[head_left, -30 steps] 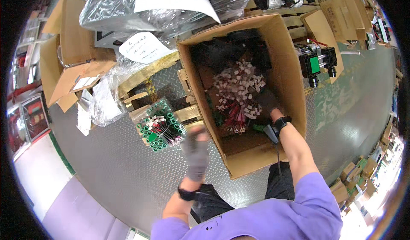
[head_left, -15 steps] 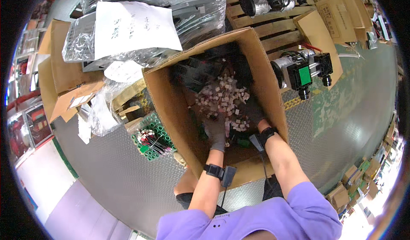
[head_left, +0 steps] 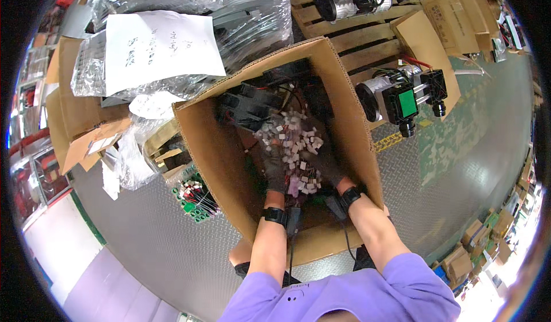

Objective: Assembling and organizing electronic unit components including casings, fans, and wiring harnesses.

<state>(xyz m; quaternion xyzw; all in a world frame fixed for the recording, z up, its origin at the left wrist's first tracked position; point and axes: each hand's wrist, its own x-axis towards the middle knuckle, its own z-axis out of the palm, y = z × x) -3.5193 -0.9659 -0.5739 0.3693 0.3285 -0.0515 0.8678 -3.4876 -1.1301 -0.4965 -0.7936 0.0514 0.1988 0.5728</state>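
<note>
A deep open cardboard box (head_left: 213, 170) stands in front of me, and both my forearms reach into it. Inside is a loose bundle of cables with white plugs (head_left: 302, 150), its wires partly showing. My left hand (head_left: 274, 170), in a grey glove, presses against the bundle's left side with fingers closed about it; their tips blur among the plugs. On the other side my right hand (head_left: 326, 166), also gloved, grips the bundle in shadow, its fingers partly hidden. Black fan-like parts (head_left: 249, 105) lie at the box's far end.
Left of the box, a green rack-like piece with wires (head_left: 197, 198) sits on the metal floor. Plastic-wrapped grey goods with a white paper sheet (head_left: 163, 52) rise behind it. Motor units (head_left: 402, 101) stand to the right, near a wooden pallet (head_left: 367, 45).
The cable bundle and both hands have shifted slightly nearer to me inside the box. The whole view has moved a little, so the box appears further left.
</note>
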